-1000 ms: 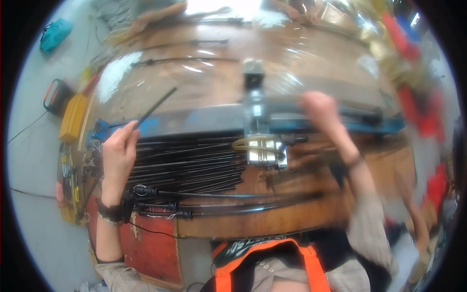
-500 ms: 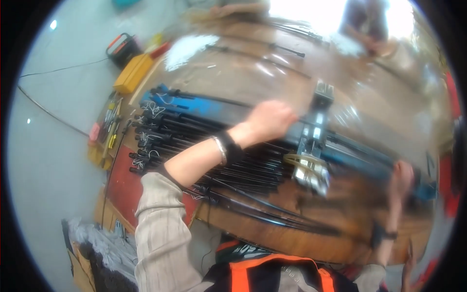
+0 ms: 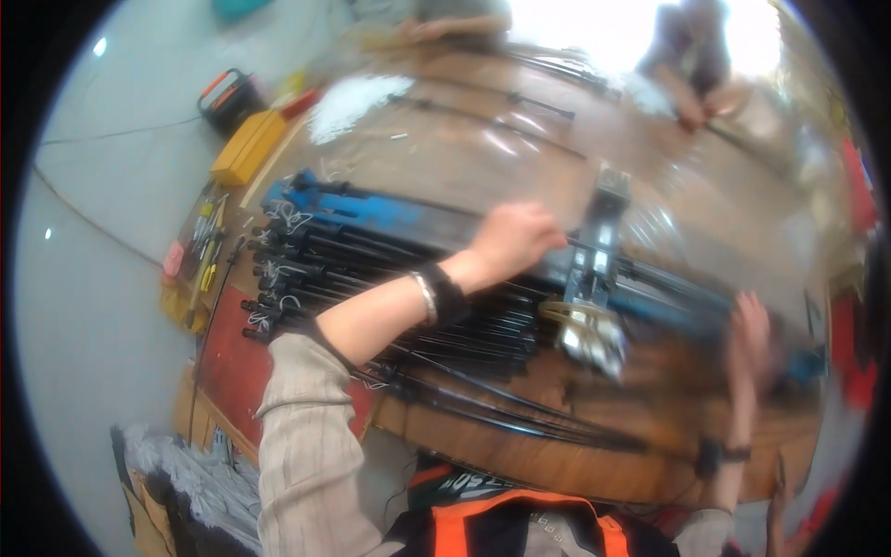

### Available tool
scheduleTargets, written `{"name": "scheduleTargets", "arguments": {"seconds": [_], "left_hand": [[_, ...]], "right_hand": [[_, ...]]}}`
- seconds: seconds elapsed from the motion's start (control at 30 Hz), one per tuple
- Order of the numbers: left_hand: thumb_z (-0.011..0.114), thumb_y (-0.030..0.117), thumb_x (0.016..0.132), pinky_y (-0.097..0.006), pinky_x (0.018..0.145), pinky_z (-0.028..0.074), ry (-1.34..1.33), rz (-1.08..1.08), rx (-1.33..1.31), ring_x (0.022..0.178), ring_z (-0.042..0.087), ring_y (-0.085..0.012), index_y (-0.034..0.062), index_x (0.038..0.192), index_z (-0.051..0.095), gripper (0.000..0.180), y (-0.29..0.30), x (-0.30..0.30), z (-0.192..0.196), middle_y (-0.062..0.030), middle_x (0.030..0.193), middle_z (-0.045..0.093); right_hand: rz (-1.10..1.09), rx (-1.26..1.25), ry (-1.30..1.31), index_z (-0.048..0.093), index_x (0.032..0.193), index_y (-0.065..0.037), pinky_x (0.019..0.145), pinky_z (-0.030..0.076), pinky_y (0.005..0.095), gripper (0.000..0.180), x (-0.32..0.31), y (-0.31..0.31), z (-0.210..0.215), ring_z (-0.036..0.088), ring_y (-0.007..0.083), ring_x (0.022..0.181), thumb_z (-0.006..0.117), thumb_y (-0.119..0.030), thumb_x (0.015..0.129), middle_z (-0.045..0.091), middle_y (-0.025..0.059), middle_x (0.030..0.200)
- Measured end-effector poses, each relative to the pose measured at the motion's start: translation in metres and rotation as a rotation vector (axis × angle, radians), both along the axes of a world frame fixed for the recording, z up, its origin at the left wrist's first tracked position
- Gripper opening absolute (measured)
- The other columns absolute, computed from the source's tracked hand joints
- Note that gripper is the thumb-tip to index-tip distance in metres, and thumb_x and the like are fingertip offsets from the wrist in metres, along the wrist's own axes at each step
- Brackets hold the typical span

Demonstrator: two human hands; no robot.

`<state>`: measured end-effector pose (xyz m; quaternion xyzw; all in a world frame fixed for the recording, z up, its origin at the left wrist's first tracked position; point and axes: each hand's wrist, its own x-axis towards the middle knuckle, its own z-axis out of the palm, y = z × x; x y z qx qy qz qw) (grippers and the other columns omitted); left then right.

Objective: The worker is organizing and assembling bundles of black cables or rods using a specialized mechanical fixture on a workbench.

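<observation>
My left hand (image 3: pixel 513 239) is closed, its fingertips pinching a thin black rod just left of a metal clamp fixture (image 3: pixel 599 251). That fixture stands across a long blue-and-black rail (image 3: pixel 380 208), with pale tubing looped at its near end. Farther right, my right hand (image 3: pixel 750 336) is blurred; its fingers look stretched out over the rail's right part, and I see nothing held. Below my left hand lies a bundle of black rods (image 3: pixel 473 320), their left ends tied with white string. Several longer black rods (image 3: pixel 501 414) lie nearer to me.
A yellow box (image 3: pixel 249 147) and a tray of hand tools (image 3: pixel 206 246) line the table's left side. A red board (image 3: pixel 237 357) lies at the near left corner. Across the table are other people's hands (image 3: pixel 719 100), with more rods (image 3: pixel 538 107) and a white heap (image 3: pixel 353 107).
My right hand has shifted slightly left and up, and its fingers have straightened from a more closed shape. My left hand stays by the clamp fixture, nearly still.
</observation>
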<state>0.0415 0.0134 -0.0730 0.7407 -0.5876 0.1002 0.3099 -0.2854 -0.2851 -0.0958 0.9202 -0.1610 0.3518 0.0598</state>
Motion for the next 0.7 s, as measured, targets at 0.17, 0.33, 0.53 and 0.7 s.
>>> {"name": "scheduleTargets", "arguments": {"seconds": [0.17,0.33,0.53,0.7], "left_hand": [[0.058,0.021,0.092,-0.049,0.062,0.05,-0.048,0.122,0.233,0.071,0.064,-0.0393,0.0078,0.081,0.062,0.017,-0.009,-0.003,-0.003,-0.0185,0.072,0.064],[0.059,0.02,0.09,-0.048,0.059,0.05,-0.086,0.128,0.252,0.066,0.064,-0.0367,0.0081,0.077,0.061,0.018,-0.017,-0.006,-0.004,-0.0157,0.069,0.065],[0.059,0.016,0.089,-0.047,0.059,0.046,-0.116,0.127,0.216,0.065,0.063,-0.0359,0.0076,0.076,0.058,0.015,-0.011,-0.005,-0.004,-0.0152,0.067,0.063],[0.059,0.014,0.089,-0.043,0.061,0.045,-0.151,0.107,0.206,0.068,0.063,-0.0339,0.0088,0.077,0.058,0.013,-0.009,-0.013,-0.01,-0.0129,0.068,0.062]], "right_hand": [[0.193,-0.03,-0.005,0.066,0.113,-0.005,0.102,0.038,0.0456,0.024,0.008,0.062,-0.001,0.06,0.03,0.115,0.063,-0.007,0.089,0.068,0.0103,0.113],[0.187,0.119,0.011,0.066,0.11,-0.005,0.091,0.04,0.0424,0.025,0.001,0.087,-0.019,0.063,0.0287,0.099,0.067,-0.009,0.086,0.069,0.009,0.103],[0.253,0.235,-0.019,0.066,0.107,-0.004,0.087,0.042,0.0411,0.024,0.025,0.115,-0.016,0.062,0.0309,0.094,0.067,-0.006,0.083,0.068,0.0119,0.098],[0.37,0.57,0.024,0.065,0.107,-0.002,0.077,0.048,0.0382,0.023,0.038,0.12,-0.027,0.063,0.032,0.087,0.063,0.0,0.083,0.065,0.0138,0.091]]}}
